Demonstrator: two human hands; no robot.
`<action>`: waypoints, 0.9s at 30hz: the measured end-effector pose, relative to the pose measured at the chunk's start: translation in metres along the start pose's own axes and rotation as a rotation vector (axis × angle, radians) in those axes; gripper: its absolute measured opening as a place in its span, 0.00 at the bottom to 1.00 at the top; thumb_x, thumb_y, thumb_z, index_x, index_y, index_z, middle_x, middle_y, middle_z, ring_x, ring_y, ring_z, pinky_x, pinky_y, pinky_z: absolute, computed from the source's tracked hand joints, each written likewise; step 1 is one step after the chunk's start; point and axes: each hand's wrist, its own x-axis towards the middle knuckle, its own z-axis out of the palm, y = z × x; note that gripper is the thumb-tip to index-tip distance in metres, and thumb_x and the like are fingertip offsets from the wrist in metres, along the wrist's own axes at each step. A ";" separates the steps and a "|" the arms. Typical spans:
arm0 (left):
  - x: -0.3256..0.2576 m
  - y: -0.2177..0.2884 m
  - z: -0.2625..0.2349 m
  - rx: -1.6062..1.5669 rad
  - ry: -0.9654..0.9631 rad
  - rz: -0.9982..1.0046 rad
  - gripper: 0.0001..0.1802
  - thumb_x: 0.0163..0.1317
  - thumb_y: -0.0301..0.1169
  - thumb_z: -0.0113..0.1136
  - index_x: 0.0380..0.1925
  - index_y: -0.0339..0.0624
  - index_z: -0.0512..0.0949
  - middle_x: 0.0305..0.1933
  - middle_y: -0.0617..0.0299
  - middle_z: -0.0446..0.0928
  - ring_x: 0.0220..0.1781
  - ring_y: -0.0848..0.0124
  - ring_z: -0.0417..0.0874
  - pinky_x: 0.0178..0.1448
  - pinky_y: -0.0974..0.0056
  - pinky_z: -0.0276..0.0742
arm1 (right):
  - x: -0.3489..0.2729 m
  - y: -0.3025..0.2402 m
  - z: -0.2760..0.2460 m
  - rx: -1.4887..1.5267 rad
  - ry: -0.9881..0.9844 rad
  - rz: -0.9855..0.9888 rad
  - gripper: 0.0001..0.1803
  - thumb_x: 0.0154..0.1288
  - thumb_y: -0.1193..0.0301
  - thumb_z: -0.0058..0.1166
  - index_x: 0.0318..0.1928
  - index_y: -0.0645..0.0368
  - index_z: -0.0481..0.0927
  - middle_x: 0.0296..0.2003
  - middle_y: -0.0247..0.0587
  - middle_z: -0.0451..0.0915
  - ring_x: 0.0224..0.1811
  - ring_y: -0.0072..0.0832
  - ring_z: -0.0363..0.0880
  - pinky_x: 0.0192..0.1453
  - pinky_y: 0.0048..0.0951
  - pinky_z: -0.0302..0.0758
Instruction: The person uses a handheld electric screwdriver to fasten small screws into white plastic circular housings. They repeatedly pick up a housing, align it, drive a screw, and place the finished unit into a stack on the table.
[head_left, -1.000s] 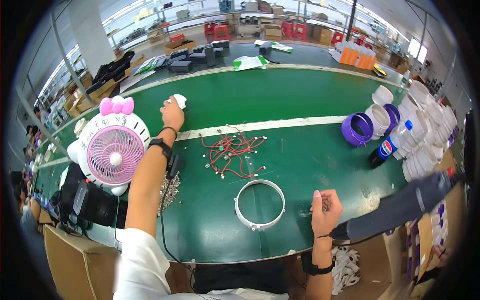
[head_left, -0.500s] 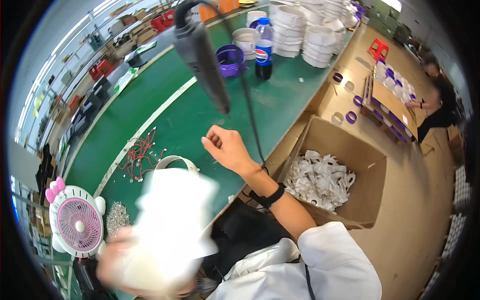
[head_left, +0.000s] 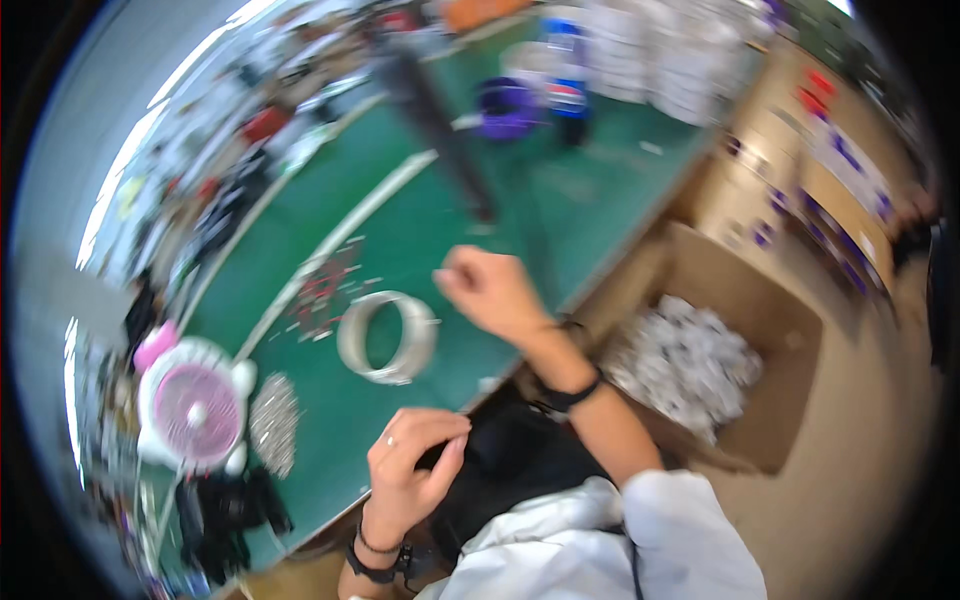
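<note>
My left hand [head_left: 412, 465] is raised near the table's front edge. Its fingers are bent, a gap shows between thumb and fingers, and nothing is seen in it. My right hand [head_left: 492, 292] hovers over the green table with curled fingers. Blur and the hand itself hide whatever may be in its closed fingers. Between both hands and the fan, a white ring-shaped band [head_left: 428, 340] rests on the tabletop. Beyond my right hand hangs a dark, slim hand tool [head_left: 435, 125], its tip pointing down. Red wires [head_left: 325, 290] lie behind the ring.
A pink-and-white fan [head_left: 197, 415] stands at the left beside a pile of small silvery parts [head_left: 274, 425]. To the right is a cardboard box [head_left: 775, 400] of white pieces. A purple ring [head_left: 508, 108], a bottle [head_left: 567, 85] and white ring stacks [head_left: 685, 75] stand farther back.
The large white object at my left hand is no longer seen, and that hand shows clearly. The white ring is now uncovered. The whole view has shifted and blurred; my right hand stays curled.
</note>
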 end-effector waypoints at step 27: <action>0.005 -0.159 -0.027 0.036 -0.021 0.089 0.08 0.74 0.38 0.64 0.47 0.50 0.82 0.38 0.65 0.72 0.46 0.65 0.76 0.51 0.57 0.69 | -0.003 0.012 0.004 -0.037 -0.124 0.185 0.07 0.78 0.73 0.57 0.41 0.64 0.77 0.28 0.33 0.78 0.29 0.17 0.75 0.34 0.22 0.72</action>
